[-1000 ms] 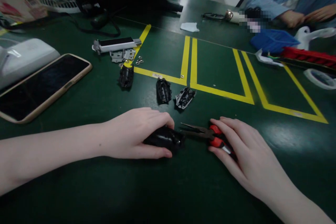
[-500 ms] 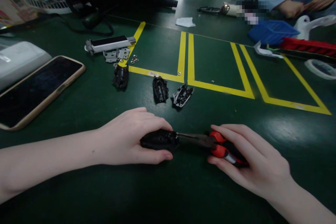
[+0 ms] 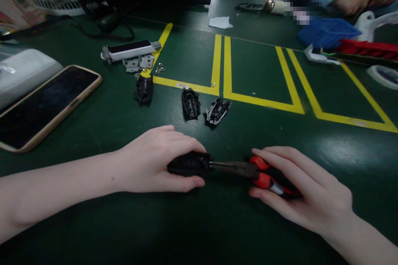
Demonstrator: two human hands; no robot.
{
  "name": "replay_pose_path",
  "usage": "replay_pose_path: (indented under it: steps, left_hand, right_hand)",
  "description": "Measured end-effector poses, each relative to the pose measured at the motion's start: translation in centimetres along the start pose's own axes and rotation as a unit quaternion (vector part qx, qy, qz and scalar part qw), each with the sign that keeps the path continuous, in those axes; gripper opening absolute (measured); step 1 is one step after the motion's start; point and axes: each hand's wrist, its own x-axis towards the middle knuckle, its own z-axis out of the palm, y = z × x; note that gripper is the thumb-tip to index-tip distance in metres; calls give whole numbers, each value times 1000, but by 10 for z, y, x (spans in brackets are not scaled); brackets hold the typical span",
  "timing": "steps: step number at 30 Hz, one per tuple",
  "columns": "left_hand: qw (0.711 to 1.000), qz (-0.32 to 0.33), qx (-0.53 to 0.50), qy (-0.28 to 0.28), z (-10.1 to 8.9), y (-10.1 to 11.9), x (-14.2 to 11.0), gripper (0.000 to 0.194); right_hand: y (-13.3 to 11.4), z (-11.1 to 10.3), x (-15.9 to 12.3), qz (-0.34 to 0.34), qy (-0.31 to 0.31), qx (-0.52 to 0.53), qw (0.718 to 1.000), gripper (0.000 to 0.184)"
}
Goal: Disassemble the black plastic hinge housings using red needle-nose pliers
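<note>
My left hand (image 3: 164,161) is closed round a black plastic housing (image 3: 188,165), pressing it against the green table. A pair of red-handled long-nose pliers (image 3: 263,172) is in my right hand (image 3: 307,188), fingers round the grips. The plier tips meet the housing's right end; what they pinch there is too small to make out. Beyond my hands lie a black shell part (image 3: 190,103), a black-and-grey shell part (image 3: 217,111) and another black part (image 3: 144,88).
A phone (image 3: 46,105) lies at left. Small metal rings (image 3: 159,68), grey brackets (image 3: 138,63) and a white-and-black bar (image 3: 130,50) sit farther back. Yellow tape (image 3: 264,102) marks the table. A blue tray (image 3: 326,33) and red brush (image 3: 370,51) are at right, near another person's hands (image 3: 351,4).
My right hand and the pliers have shifted slightly right. My left hand still holds the housing in nearly the same place. The view has tilted a little.
</note>
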Motion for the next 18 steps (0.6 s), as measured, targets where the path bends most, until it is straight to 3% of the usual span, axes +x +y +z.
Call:
replay_pose_path:
  steps: [6, 14, 18]
  left_hand:
    - [1000, 17, 24, -3, 0, -2, 0, 29]
    - [998, 26, 63, 0, 3, -4, 0, 34]
    - [994, 42, 97, 28, -1, -7, -5, 55]
  right_hand:
    - [0, 2, -1, -11, -6, -7, 1000, 59]
    - [-4, -3, 9, -40, -16, -29, 999, 46]
    - [-5, -4, 12, -57, -19, -47, 997, 42]
